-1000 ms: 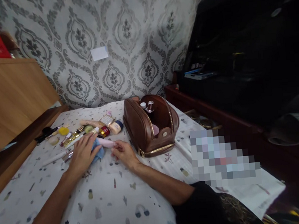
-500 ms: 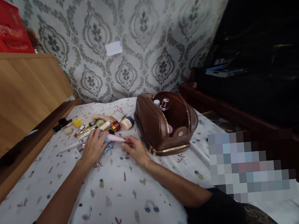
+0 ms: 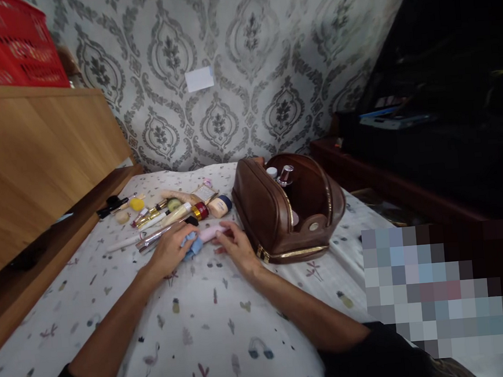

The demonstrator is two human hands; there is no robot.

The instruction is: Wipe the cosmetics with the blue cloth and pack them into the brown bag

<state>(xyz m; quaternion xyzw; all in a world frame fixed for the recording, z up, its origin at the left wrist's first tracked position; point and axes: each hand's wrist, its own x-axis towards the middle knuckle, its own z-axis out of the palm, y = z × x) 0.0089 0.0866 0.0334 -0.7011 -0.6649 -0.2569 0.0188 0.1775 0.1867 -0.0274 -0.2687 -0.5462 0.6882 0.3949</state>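
Head view: a patterned wall (image 3: 223, 51) rises behind an open brown bag (image 3: 257, 205), the landmark here.
Sheet: white printed fabric (image 3: 181, 351) spreads beneath the bag and well out in front of it.
Bag: unzipped and gaping; a silver-capped bottle (image 3: 286, 175) and a white lid (image 3: 272, 172) show inside, so part of the set appears to be packed.
Cosmetics: a loose spread lies left of the bag, seemingly the share left outside: dark-handled brushes (image 3: 112, 206) farthest from it, then a yellow sponge (image 3: 136, 204), with a red-and-gold bottle (image 3: 200, 211) nearer and a navy-capped bottle (image 3: 221, 206) just beside it.
Left hand (image 3: 171, 247): left of the bag, gripping a bunched cloth.
Right hand (image 3: 237, 246): near the bag's front left corner, fingertips at the tube's end; whether they pinch or merely touch, I cannot tell.
Pink tube (image 3: 211, 232): outside the bag, to its left, between the hands; work on it looks under way, not finished.
Blue cloth (image 3: 192, 248): left of the bag, against the tube's other end.
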